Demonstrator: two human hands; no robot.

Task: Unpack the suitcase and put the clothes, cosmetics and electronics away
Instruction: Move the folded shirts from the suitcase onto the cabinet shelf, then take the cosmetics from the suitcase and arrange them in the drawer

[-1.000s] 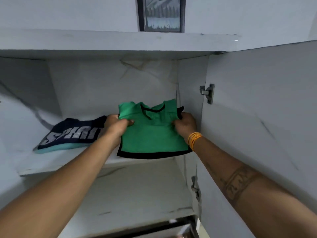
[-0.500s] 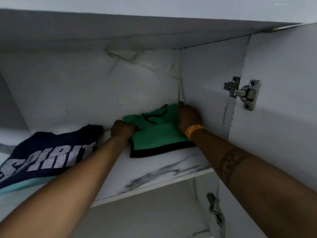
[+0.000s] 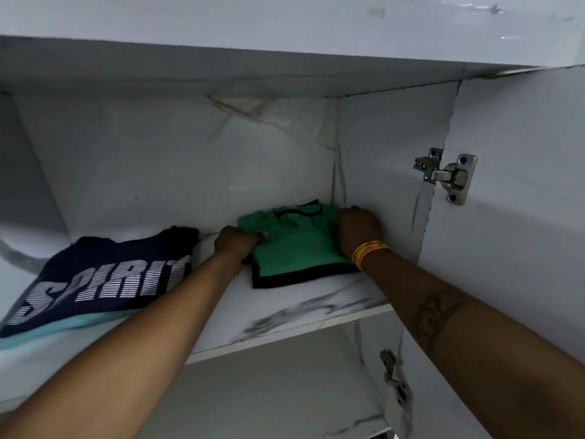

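While both hands' grip [image 3: 238, 243] [image 3: 359, 229] pinches green shirt [image 3: 294, 245] — shelf [image 3: 300, 307] holds navy shirt [image 3: 104, 277].

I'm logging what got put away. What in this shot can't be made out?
Head view only:
- Left hand and right hand: fingertips hidden in the green shirt.
- Navy shirt: print's start cut off by the left edge.
- Suitcase, cosmetics, electronics: out of frame.

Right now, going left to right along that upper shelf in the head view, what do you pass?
Navy shirt printed SPIRIT → left hand → green shirt with black trim → right hand → upper door hinge.
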